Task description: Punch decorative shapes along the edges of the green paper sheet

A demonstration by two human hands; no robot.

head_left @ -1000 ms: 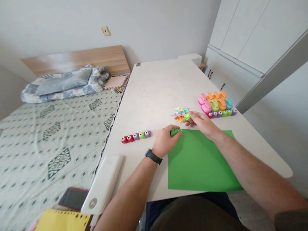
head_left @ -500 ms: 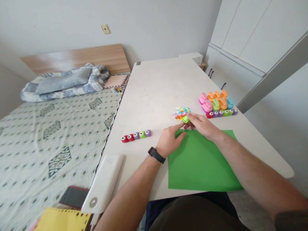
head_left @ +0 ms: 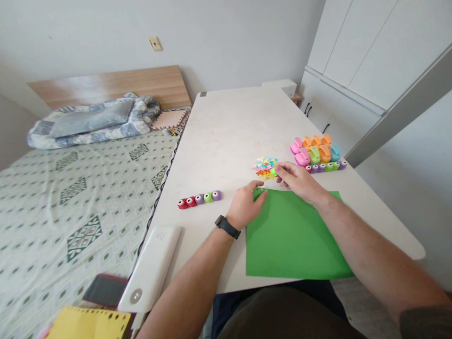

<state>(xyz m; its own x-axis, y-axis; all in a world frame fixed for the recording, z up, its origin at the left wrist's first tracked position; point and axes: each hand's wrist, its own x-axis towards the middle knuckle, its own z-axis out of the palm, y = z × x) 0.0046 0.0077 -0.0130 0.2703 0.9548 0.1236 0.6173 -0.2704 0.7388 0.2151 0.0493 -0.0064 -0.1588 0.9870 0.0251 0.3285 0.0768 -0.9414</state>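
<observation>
Green punch [head_left: 273, 172] pinched in right hand [head_left: 298, 181] beside the cutouts [head_left: 264, 165].
Left hand [head_left: 245, 207] sits on the green paper [head_left: 293, 235] at its far-left corner, grasp unclear; a nudge may scatter the cutouts.

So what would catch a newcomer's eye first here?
The bright green sheet lies at the near edge of the white table, with the left hand on its far left corner. Just beyond it the right hand pinches a small green punch beside a heap of colourful paper cut-outs, and pastel punches cluster further right.
</observation>
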